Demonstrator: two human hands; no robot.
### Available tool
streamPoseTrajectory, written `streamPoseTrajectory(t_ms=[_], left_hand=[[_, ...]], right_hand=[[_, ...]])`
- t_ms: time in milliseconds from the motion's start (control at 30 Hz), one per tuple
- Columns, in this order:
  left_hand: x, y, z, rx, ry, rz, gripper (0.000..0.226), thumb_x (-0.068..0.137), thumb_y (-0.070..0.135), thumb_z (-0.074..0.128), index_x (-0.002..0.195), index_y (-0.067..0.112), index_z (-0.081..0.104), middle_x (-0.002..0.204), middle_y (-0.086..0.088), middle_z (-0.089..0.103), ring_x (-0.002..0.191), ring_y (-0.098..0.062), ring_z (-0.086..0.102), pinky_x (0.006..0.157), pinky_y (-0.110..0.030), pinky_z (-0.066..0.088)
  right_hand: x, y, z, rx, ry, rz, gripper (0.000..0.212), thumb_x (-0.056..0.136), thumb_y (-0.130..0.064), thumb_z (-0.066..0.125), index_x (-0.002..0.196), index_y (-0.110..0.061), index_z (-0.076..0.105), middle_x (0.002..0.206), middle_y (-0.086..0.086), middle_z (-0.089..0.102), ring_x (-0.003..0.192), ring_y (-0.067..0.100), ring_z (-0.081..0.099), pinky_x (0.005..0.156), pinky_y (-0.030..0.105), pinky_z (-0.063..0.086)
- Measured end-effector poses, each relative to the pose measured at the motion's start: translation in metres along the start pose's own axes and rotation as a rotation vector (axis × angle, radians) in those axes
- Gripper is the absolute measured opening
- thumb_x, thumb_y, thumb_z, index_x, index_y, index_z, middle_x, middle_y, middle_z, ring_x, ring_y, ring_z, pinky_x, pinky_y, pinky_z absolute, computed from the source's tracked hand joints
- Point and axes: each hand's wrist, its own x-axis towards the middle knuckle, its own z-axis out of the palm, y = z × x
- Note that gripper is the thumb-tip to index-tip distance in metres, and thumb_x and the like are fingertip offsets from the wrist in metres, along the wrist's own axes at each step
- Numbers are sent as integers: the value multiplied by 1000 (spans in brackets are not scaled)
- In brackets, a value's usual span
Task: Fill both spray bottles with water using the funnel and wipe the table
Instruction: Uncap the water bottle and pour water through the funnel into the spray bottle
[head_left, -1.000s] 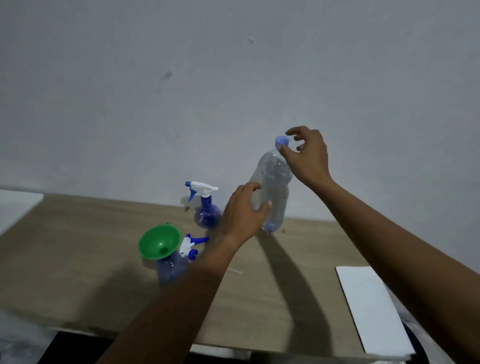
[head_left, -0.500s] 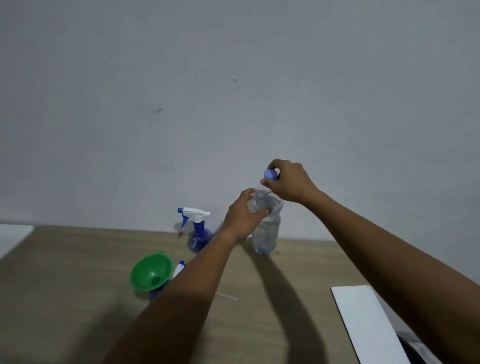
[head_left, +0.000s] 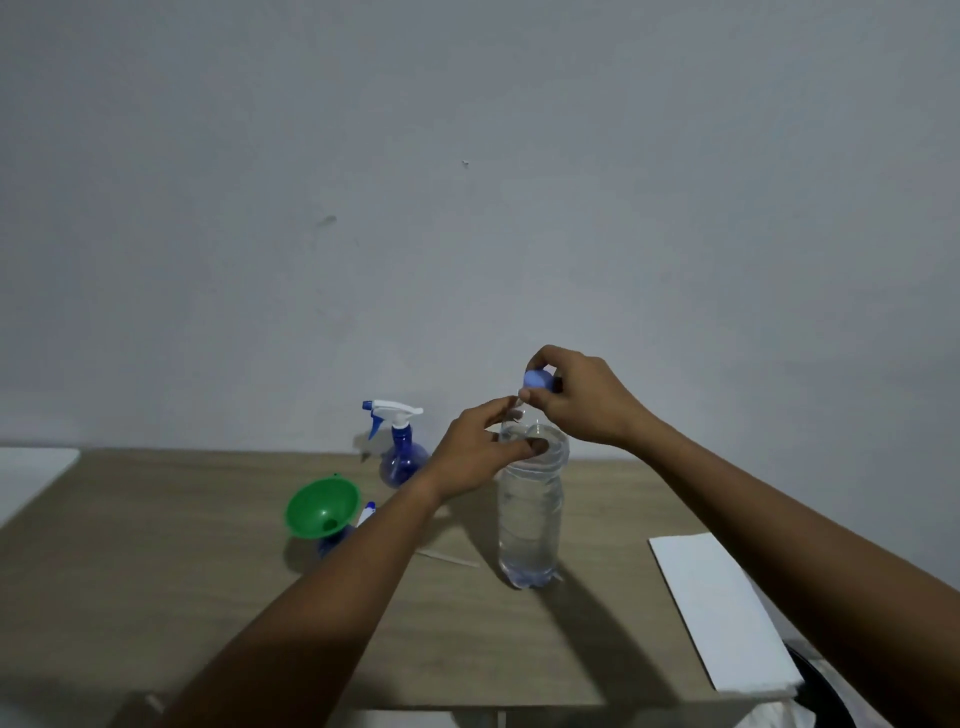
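A clear plastic water bottle (head_left: 530, 525) stands upright on the wooden table (head_left: 156, 597), near its middle. My left hand (head_left: 475, 449) grips the bottle's shoulder. My right hand (head_left: 582, 395) pinches the blue cap (head_left: 538, 379) at the top of the neck. A green funnel (head_left: 322, 506) sits in the mouth of a blue spray bottle (head_left: 332, 543) left of my forearm, with its loose trigger head (head_left: 366, 514) partly hidden beside it. A second blue spray bottle (head_left: 400, 452) with a white trigger stands behind, near the wall.
A white folded cloth or sheet (head_left: 722, 613) lies at the table's right edge. A thin pale stick (head_left: 447, 557) lies between the funnel and the water bottle. Another white surface (head_left: 31, 473) shows at the far left. A grey wall rises directly behind the table.
The water bottle came nearer and now stands on the table. My left hand shifted up to the bottle's shoulder and my right hand closed on the cap.
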Motion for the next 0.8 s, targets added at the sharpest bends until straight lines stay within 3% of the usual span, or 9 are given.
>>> streamPoseTrajectory(t_ms=[233,500,567,667,800], left_hand=[[-30,4,-12,-66,-37,-1,66,78,28,84,138,19,58,127,1,65,116,-12,64,105,-38,50],[-37,0,-16,-25,-36,22,65,76,33,84,135,32,58,131,1,64,124,-12,59,107,-43,48],[-40,2,-15,-28,-52,25,67,78,33,83,138,34,55,134,2,61,126,-12,57,106,-38,49],[-43,5,-12,-88,-36,9,65,84,24,79,143,23,52,138,5,60,129,-9,55,106,-28,48],[-43,1,-11,-91,-13,-14,57,85,27,78,138,26,57,134,6,64,128,-7,56,107,-28,46]], right_hand=[[-17,-18,2,98,-33,6,20,91,-35,74,102,-22,65,72,-4,61,63,7,54,58,20,37],[-26,-18,10,79,-23,-35,22,89,-41,75,101,-24,67,72,-5,65,65,5,59,60,18,39],[-24,-18,8,49,-21,-65,25,88,-48,74,102,-28,70,80,-4,70,73,5,63,64,19,44],[-18,-17,2,19,-38,-121,25,85,-48,76,100,-29,76,98,-5,73,86,6,66,80,29,55],[-17,-16,4,49,-82,-142,23,88,-36,78,102,-18,76,95,-4,76,87,12,70,83,34,59]])
